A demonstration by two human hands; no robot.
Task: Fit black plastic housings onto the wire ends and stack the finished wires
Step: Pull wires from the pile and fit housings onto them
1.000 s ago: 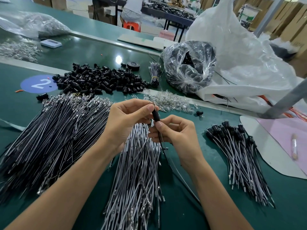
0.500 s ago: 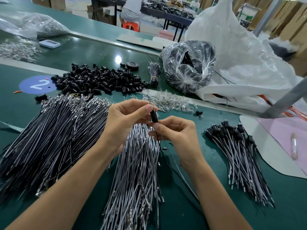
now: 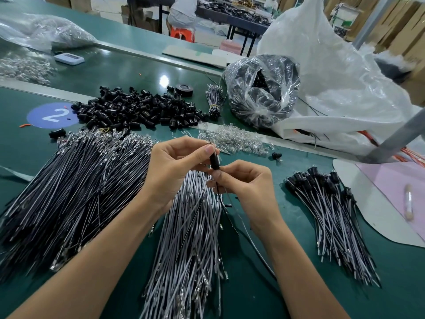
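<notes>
My left hand (image 3: 174, 166) pinches a black plastic housing (image 3: 214, 161) upright between thumb and fingertip. Just below it, my right hand (image 3: 246, 183) pinches the wires (image 3: 226, 212) that enter the housing's bottom and trail down toward me. A heap of loose black housings (image 3: 138, 110) lies at the back of the green table. Bare wires lie in a big pile (image 3: 76, 185) on the left and a grey-white pile (image 3: 190, 238) under my hands. A stack of finished wires (image 3: 331, 217) with housings on them lies to the right.
Small clear bulbs (image 3: 234, 140) lie scattered behind my hands, with one stray housing (image 3: 276, 155) beside them. A clear bag of black parts (image 3: 262, 90) and a large white bag (image 3: 340, 77) stand at back right. A pink sheet (image 3: 395, 187) lies far right.
Both hands stay in the same place; my right fingers have shifted slightly on the wires under the housing. The piles have not moved.
</notes>
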